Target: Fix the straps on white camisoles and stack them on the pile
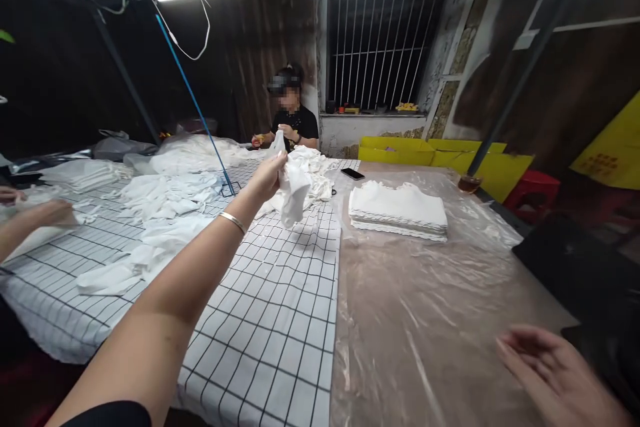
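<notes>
My left hand [271, 175] reaches far out over the table, its fingers closed on a white garment [295, 195] that hangs down from the grip. Behind the hand lies a loose heap of white garments [314, 161]. At the lower right, my right hand [553, 370] hovers above the plastic-covered brown surface [400, 320], fingers loosely curled and apart, holding nothing. A neat stack of white garments with scalloped edges [397, 210] rests on the plastic, ahead of the right hand and to its left.
Opposite sits a person [297, 117] handling white cloth. Another person's hands [47, 213] work at the left edge. White garment piles [165, 193] cover the left of the checked tablecloth [270, 327]. A blue pole [195, 103], phone [353, 174] and cup of brown liquid [469, 183] stand or lie about.
</notes>
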Demonstrator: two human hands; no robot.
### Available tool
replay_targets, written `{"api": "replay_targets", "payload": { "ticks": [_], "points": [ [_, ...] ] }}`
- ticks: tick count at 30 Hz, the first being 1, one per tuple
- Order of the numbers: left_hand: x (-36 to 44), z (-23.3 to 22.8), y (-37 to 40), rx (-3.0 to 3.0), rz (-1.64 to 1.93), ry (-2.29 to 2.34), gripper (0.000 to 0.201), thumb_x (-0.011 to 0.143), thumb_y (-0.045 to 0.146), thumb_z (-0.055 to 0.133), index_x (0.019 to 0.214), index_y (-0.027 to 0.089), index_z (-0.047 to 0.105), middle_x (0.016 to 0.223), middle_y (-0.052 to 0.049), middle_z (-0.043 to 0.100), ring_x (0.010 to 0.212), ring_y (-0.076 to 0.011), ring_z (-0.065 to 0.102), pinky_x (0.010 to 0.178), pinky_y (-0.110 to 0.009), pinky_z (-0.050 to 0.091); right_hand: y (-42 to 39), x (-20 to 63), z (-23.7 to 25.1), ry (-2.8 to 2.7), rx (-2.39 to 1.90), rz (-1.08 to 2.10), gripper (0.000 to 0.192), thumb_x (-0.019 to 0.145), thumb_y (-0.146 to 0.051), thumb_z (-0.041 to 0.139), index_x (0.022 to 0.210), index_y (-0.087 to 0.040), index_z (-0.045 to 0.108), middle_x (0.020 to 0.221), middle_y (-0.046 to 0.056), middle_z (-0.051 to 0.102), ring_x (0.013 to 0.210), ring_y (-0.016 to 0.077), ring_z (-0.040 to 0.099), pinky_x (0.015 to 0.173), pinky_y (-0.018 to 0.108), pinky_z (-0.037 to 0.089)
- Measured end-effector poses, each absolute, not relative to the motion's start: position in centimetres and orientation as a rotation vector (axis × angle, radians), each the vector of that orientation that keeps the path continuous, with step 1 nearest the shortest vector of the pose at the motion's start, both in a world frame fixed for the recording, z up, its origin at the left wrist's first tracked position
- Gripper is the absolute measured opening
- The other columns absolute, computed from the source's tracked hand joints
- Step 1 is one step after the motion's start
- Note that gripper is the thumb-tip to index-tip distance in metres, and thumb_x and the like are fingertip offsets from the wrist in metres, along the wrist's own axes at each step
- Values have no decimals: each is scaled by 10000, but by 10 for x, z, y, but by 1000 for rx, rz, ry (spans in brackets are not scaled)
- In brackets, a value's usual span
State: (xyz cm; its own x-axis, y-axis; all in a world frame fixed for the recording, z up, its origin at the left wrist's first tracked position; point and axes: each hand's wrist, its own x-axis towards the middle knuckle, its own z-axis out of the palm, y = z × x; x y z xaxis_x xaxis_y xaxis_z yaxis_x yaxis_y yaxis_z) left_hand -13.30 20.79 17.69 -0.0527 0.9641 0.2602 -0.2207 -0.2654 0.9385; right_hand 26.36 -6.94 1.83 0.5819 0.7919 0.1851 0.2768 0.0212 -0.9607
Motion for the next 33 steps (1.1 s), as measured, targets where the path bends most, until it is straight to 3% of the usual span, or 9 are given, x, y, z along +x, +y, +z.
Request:
{"api": "replay_targets", "payload": {
  "ticks": [5, 11, 17, 20, 22, 26, 29, 31, 33],
  "points": [
    [-92, 211, 139, 1189, 1211, 728, 138, 784, 226, 696, 774, 127, 601, 654, -3, 601, 563, -101, 571, 554, -206, 452, -49, 193, 72, -1165, -1331, 554, 434, 635, -528, 767, 883, -202, 622, 806, 52, 652, 728, 180, 612, 661, 292, 535],
    [-39, 194, 54, 1167, 905, 611, 143, 736, 78, 707, 855, 112, 636, 713, -12, 651, 562, -85, 608, 555, -194, 503, -38, 150, 111, -1285, -1088, 907, 454, 699, -539, 734, 981, -188, 677, 961, 71, 692, 843, 189, 607, 741, 307, 501],
    [-18, 165, 24, 1086, 805, 601, 202, 702, 45, 732, 885, 100, 663, 774, -53, 701, 611, -111, 651, 558, -182, 509, -42, 182, 115, -925, -1001, 1188, 273, 653, -396, 774, 742, -179, 635, 685, 13, 650, 615, 122, 564, 619, 254, 475],
    [-9, 146, 29, 952, 753, 676, 128, 722, 71, 732, 818, 97, 652, 694, -42, 685, 563, -115, 640, 540, -193, 521, -39, 211, 104, -814, -1037, 1297, 213, 734, -379, 679, 715, -187, 586, 539, -35, 524, 446, 79, 400, 480, 221, 379],
    [-1, 131, 33, 853, 734, 793, 82, 744, 81, 711, 779, 99, 639, 644, -40, 671, 534, -127, 633, 539, -215, 537, -35, 231, 91, -828, -1227, 1173, 205, 777, -377, 611, 700, -194, 564, 495, -54, 445, 409, 78, 317, 447, 224, 328],
    [15, 103, 36, 751, 671, 1018, 73, 796, 77, 636, 740, 113, 606, 577, -32, 639, 472, -135, 603, 502, -241, 532, -31, 261, 62, -786, -1599, 750, 130, 727, -308, 623, 725, -200, 553, 643, -4, 548, 564, 132, 473, 572, 265, 412],
    [25, 96, 35, 753, 647, 969, 98, 770, 94, 668, 742, 132, 583, 584, -19, 624, 461, -132, 590, 488, -242, 521, -37, 261, 48, -815, -1657, 482, 225, 632, -276, 695, 799, -212, 558, 812, 25, 611, 793, 186, 556, 755, 315, 453],
    [33, 99, 33, 763, 719, 853, 175, 729, 68, 693, 755, 157, 544, 606, 11, 605, 451, -99, 564, 453, -193, 472, -45, 244, 44, -929, -1601, 491, 267, 631, -359, 714, 792, -209, 564, 790, 27, 621, 806, 202, 573, 785, 342, 458],
    [43, 106, 28, 776, 815, 727, 254, 700, 26, 680, 781, 181, 495, 638, 41, 581, 451, -65, 537, 438, -152, 424, -54, 218, 44, -1055, -1442, 750, 325, 645, -455, 720, 789, -196, 584, 758, 26, 639, 761, 195, 589, 762, 346, 471]
  ]
}}
